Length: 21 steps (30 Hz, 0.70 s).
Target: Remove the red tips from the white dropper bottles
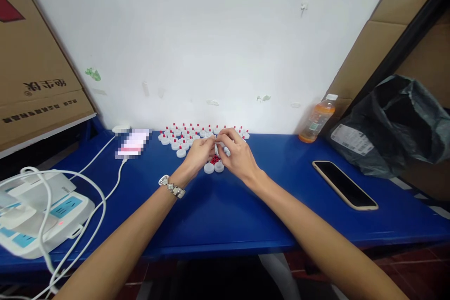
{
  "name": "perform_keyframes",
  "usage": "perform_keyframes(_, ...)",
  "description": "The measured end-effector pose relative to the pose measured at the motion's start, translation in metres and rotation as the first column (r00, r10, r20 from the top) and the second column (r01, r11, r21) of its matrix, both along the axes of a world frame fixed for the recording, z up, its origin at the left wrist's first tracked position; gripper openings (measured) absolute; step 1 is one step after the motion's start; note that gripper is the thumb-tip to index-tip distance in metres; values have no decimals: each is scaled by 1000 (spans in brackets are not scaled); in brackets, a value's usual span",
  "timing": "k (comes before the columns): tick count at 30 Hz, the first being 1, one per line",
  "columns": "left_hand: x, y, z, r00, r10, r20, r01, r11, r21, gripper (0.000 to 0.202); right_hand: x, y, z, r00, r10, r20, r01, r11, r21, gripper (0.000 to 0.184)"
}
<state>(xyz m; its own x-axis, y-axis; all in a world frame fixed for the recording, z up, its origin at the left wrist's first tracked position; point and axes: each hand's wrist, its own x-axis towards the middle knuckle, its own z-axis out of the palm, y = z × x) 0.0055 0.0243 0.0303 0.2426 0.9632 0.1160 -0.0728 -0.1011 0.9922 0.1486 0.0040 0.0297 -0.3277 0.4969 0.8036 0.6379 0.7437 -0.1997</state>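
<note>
My left hand (pixel 203 150), with a silver watch on the wrist, is closed in a pinch. Right against it, my right hand (pixel 236 152) is also pinched, fingertips meeting over the blue table. Whatever small piece lies between the fingertips is hidden by the fingers. Several white round caps with red tips (pixel 181 151) stand upright in rows behind and left of the hands. Just below the fingers lie small loose red tips (pixel 214 159). Nearer to me are two white caps without red tips, a left one (pixel 209 168) and a right one (pixel 219 167).
The blue table (pixel 225 215) meets a white wall. On the left are a power strip (pixel 45 225) with looping white cables and a blurred phone (pixel 132 143). To the right stand an orange drink bottle (pixel 318 118), a phone (pixel 344 185) and a dark plastic bag (pixel 390 126).
</note>
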Motion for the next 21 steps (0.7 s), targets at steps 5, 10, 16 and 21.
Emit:
perform_keyframes(5,-20,1,13,999,-28,34,30,998,-60,40,17,8,-2,988,-101,-113,98,995,-31,25)
perform_keyframes(10,-40,13,7,914,124,-386,33,926,376,39,36,19,-9,936,-185,-298,120,967,-225,9)
perform_keyframes(16,-36,12,-14,574,281,-769,370,749,550,24,34,39,-11,926,-248,-284,145,930,-338,19)
perform_keyframes(21,-39,12,-8,586,363,-724,322,716,619,34,33,83,5,963,-269,17,250,871,-422,19)
